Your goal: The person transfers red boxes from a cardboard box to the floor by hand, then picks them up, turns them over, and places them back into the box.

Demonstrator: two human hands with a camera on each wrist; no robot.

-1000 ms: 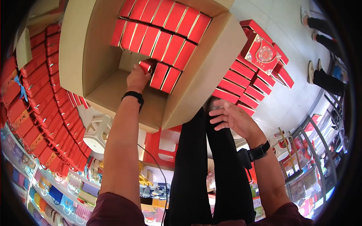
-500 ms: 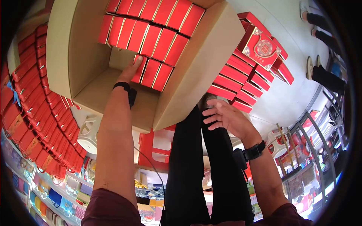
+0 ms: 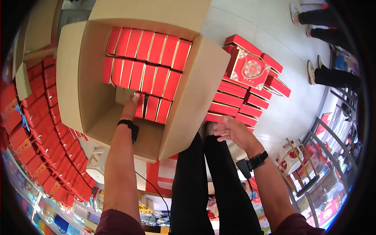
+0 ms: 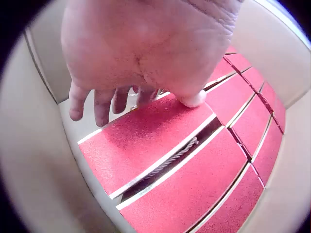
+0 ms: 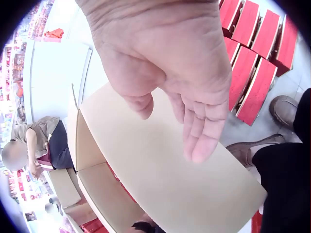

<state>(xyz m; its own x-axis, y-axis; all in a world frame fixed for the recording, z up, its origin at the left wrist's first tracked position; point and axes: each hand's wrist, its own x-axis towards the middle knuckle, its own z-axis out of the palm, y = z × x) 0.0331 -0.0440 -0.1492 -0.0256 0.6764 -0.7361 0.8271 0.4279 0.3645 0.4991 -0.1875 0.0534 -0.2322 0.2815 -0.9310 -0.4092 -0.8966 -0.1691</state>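
Note:
My left hand [image 3: 131, 106] reaches into a large cardboard carton [image 3: 201, 86]. In the left wrist view, its thumb lies on top of a red gift box [image 4: 150, 133] and the fingers go over the far edge. That box stands at the end of a short row, and a twisted cord shows in the narrow gap beside its neighbour [image 4: 194, 174]. Two fuller rows of red boxes [image 3: 143, 74] stand above it in the head view. My right hand [image 3: 235, 132] hovers outside the carton with fingers apart, holding nothing; a carton flap [image 5: 160, 155] lies below it.
More red boxes [image 3: 226, 98] are stacked on the floor to the right, one with a patterned front [image 3: 250, 68] on top. Red bags [image 3: 55, 145] line the left side. White stools [image 3: 96, 164] stand nearby. Another person [image 5: 46, 145] appears in the right wrist view.
My left hand has brought the tilted red gift box down beside the others in the short row. The head view has shifted, so the carton sits lower. My right hand stays loose and apart.

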